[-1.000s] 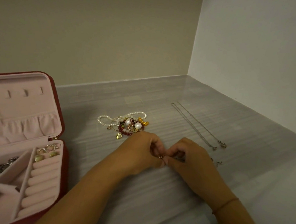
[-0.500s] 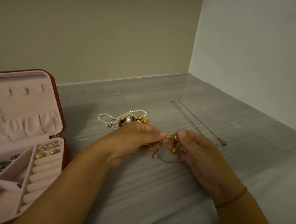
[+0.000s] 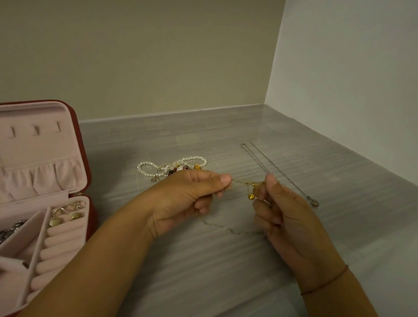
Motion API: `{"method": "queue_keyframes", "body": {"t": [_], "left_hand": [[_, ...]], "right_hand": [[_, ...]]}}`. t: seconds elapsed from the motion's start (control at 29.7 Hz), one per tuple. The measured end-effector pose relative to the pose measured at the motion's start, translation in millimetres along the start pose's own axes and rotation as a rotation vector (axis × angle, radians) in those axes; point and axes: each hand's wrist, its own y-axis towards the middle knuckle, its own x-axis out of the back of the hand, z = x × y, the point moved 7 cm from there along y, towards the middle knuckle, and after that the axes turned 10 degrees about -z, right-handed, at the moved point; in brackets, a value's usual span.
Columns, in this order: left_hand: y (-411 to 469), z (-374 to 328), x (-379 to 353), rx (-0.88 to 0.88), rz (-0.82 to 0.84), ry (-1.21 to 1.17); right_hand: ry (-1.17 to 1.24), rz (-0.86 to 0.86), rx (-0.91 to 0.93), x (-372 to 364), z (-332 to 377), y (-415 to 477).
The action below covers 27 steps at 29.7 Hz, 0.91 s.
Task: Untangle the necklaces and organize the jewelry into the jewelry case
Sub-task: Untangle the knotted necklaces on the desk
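A thin gold necklace (image 3: pixel 244 183) with a small gold pendant is stretched between my two hands above the grey surface. My left hand (image 3: pixel 188 196) pinches one end and my right hand (image 3: pixel 283 213) pinches the other, close to the pendant. The rest of the chain droops in a loop below the hands. Behind my left hand lies a tangled pile of pearl and bead jewelry (image 3: pixel 175 167). A silver chain (image 3: pixel 276 170) lies straightened out at the right. The open red jewelry case (image 3: pixel 78 139) with pink lining stands at the left, holding earrings (image 3: pixel 66 214) and dark jewelry.
Two walls meet in a corner at the back right and close off the grey countertop (image 3: pixel 220 270). The case's upright lid has small hooks and a gathered pocket. Pink ring rolls (image 3: pixel 56 246) fill the case's right-hand section.
Both hands have risen from the surface and drawn apart, pulling the gold necklace taut between them; a second ago they were pressed together low over the counter.
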Motion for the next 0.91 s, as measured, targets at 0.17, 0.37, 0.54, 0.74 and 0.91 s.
{"method": "queue_keyframes", "body": {"t": [0.17,0.37,0.54,0.74,0.91], "left_hand": [[-3.4,-5.1,-12.3,0.014,0.209,-0.298],[-1.2,-13.1,-13.7,-0.035,0.23,-0.54],[2.4,-8.0,-1.1,0.017,0.003,-0.512],[2.8,-10.6,1.7,0.011,-0.046,-0.636],[3.1,-12.0,-0.1,-0.033,-0.026,-0.54]], "right_hand": [[0.267,-0.037,-0.134,-6.9,-0.7,-1.0],[0.453,-0.069,-0.216,-19.0,1.8,-8.8],[0.434,-0.086,-0.199,-16.5,0.3,-7.4],[0.103,-0.014,-0.027,-14.9,-4.5,-9.7],[-0.56,0.004,0.15,-17.1,-4.1,-21.0]]}}
